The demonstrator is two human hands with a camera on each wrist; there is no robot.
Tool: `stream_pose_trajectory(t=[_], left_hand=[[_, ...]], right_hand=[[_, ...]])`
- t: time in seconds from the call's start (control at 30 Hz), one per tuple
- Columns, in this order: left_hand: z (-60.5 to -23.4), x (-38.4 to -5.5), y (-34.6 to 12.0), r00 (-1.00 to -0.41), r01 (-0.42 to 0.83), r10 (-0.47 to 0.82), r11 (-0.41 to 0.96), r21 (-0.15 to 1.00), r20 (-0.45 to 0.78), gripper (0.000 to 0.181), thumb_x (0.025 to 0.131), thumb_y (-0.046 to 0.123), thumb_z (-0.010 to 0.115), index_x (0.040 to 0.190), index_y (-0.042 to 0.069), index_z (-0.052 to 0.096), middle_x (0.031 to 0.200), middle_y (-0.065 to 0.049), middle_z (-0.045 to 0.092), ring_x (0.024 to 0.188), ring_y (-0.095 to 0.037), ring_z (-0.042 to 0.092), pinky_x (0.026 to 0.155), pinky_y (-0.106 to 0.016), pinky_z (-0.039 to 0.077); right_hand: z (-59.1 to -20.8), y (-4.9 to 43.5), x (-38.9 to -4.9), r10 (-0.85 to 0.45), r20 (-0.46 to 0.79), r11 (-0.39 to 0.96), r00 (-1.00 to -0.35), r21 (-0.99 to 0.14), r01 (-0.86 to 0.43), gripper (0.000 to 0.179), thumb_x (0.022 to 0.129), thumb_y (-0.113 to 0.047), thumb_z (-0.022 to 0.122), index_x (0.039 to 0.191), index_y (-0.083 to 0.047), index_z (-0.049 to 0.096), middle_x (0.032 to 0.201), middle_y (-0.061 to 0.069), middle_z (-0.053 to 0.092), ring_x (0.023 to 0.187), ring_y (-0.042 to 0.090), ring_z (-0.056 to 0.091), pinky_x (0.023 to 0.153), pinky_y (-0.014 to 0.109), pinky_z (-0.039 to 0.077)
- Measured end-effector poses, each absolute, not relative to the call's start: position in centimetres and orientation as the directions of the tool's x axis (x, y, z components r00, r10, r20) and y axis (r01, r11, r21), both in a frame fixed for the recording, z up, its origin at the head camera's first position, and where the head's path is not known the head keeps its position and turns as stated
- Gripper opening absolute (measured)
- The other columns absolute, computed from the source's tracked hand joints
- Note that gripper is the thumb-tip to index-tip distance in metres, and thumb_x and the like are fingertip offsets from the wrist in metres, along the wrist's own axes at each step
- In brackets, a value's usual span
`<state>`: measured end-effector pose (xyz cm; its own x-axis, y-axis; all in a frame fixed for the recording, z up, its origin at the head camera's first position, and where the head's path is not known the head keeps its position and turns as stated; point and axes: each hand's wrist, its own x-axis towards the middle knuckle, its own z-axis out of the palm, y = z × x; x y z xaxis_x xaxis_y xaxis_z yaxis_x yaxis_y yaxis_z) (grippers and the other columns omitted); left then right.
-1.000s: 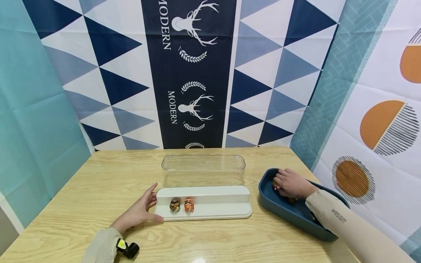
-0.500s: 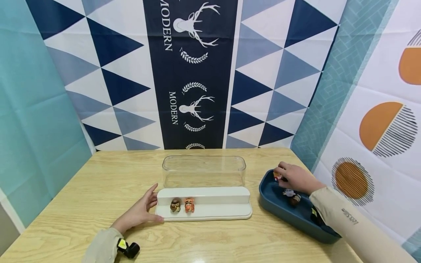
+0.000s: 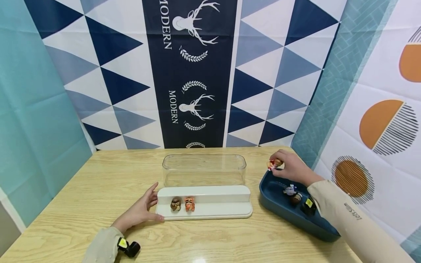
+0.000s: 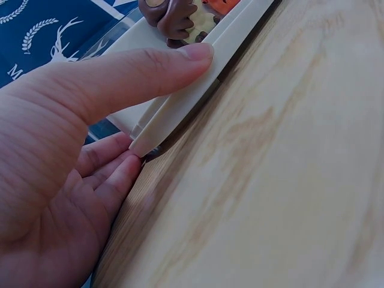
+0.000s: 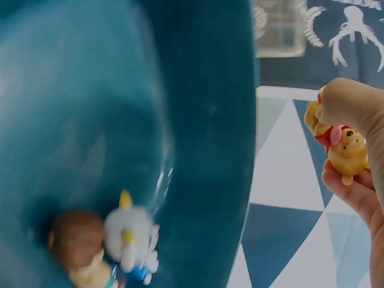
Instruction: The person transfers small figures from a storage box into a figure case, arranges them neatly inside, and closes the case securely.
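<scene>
My right hand (image 3: pixel 292 167) pinches a yellow bear figurine in red (image 5: pixel 348 153) above the far end of the blue tray (image 3: pixel 289 219). In the tray lie a whitish-blue figurine (image 3: pixel 290 190) and a brown-headed figurine (image 3: pixel 296 199). My left hand (image 3: pixel 142 212) holds the left end of the white stepped display base (image 3: pixel 220 210). Its thumb (image 4: pixel 174 66) lies along the front edge, and fingertips touch the corner in the left wrist view. On the base's lower step stand an owl figurine (image 3: pixel 175 204) and an orange tiger figurine (image 3: pixel 189 204), side by side at the left.
Behind the base stands a clear plastic cover (image 3: pixel 204 170) on the wooden table (image 3: pixel 108 175). A patterned cloth backdrop (image 3: pixel 194 73) rises along the table's far edge. More cloth (image 3: pixel 371 109) hangs on the right, beyond the tray.
My right hand has lifted the bear figurine from inside the tray to above its far rim. The figurines left in the tray are now uncovered. My left hand has stayed put.
</scene>
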<state>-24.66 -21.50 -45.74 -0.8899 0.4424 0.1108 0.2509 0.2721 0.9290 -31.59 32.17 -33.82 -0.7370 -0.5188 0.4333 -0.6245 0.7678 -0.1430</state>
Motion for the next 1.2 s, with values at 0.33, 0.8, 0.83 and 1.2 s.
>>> stream_pose_trajectory(t=[0.33, 0.8, 0.83, 1.2], left_hand=[[-46.0, -24.8, -21.7, -0.885, 0.257, 0.448, 0.252, 0.933, 0.123, 0.128, 0.072, 0.007, 0.09, 0.156, -0.005, -0.007, 0.144, -0.036, 0.035, 0.135, -0.053, 0.033, 0.114, -0.049, 0.029], [-45.5, -24.8, -21.4, -0.89, 0.25, 0.44, 0.253, 0.935, 0.119, 0.129, 0.073, 0.003, 0.088, 0.155, -0.005, -0.012, 0.145, -0.038, 0.033, 0.135, -0.053, 0.032, 0.114, -0.051, 0.028], [-45.4, -24.7, -21.4, -0.891, 0.248, 0.439, 0.251, 0.936, 0.118, 0.129, 0.073, 0.002, 0.088, 0.154, -0.006, -0.012, 0.145, -0.038, 0.032, 0.136, -0.053, 0.032, 0.114, -0.052, 0.028], [-45.4, -24.5, -21.4, -0.893, 0.229, 0.441, 0.258, 0.939, 0.096, 0.131, 0.074, 0.004, 0.088, 0.154, -0.004, -0.016, 0.146, -0.037, 0.032, 0.136, -0.053, 0.031, 0.114, -0.05, 0.029]], right_hand=[[-33.4, 29.3, -31.0, -0.412, 0.507, 0.715, -0.757, -0.335, -0.614, 0.038, 0.072, -0.001, 0.084, 0.105, 0.0, 0.066, 0.091, 0.006, 0.067, 0.078, 0.019, 0.062, 0.071, 0.036, 0.06], [-32.6, 25.3, -30.0, -0.352, 0.494, 0.609, -0.795, -0.524, -0.595, 0.034, 0.076, 0.003, 0.082, 0.107, 0.002, 0.069, 0.101, 0.011, 0.068, 0.086, 0.022, 0.064, 0.079, 0.021, 0.057], [-32.6, 24.9, -29.9, -0.353, 0.488, 0.602, -0.798, -0.535, -0.593, 0.035, 0.077, 0.003, 0.082, 0.109, 0.002, 0.069, 0.102, 0.012, 0.068, 0.086, 0.022, 0.064, 0.08, 0.024, 0.058], [-32.5, 22.0, -28.6, -0.452, 0.438, 0.551, -0.777, -0.548, -0.629, 0.053, 0.078, 0.0, 0.081, 0.129, 0.002, 0.064, 0.108, 0.012, 0.07, 0.089, 0.019, 0.064, 0.08, 0.033, 0.06]])
